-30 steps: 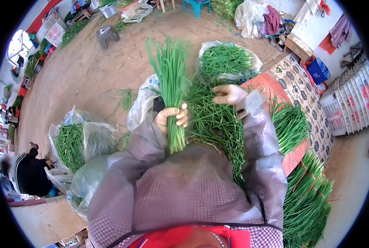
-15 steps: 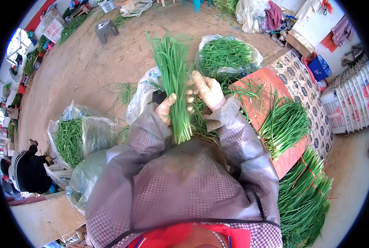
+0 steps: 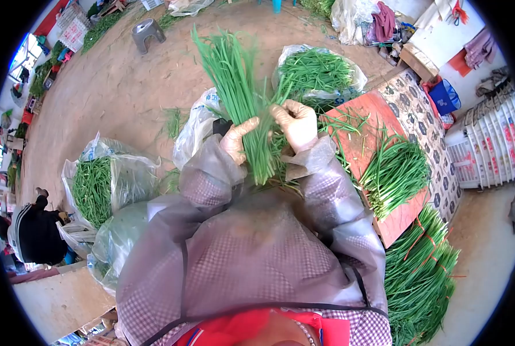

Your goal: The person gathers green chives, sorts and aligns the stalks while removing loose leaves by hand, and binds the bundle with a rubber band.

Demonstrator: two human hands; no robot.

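A bunch of garlic chives (image 3: pixel 231 75) rises in front of my chest, its pale cut ends pointing down toward me. My left hand (image 3: pixel 235 140), in a thin glove, is wrapped round the lower part of the bunch. At the right side of the bunch, my gloved right hand (image 3: pixel 296 124) is closed in a pinch. Blurred green blades show at its fingertips. On the red board (image 3: pixel 399 216) to my right lies a pile of trimmed chives (image 3: pixel 397 173), with loose blades scattered behind it.
Bags of chives stand ahead (image 3: pixel 318 72) and at the left (image 3: pixel 93 190). Tied chive bundles (image 3: pixel 422 282) lie beside the board at lower right. A grey stool (image 3: pixel 148 34) stands farther off. White crates (image 3: pixel 482 144) are stacked at right. A person in black (image 3: pixel 38 233) is at far left.
The bunch has moved up slightly and its tops lean more to the left. My right hand has gone from fingers apart to a pinch beside the bunch.
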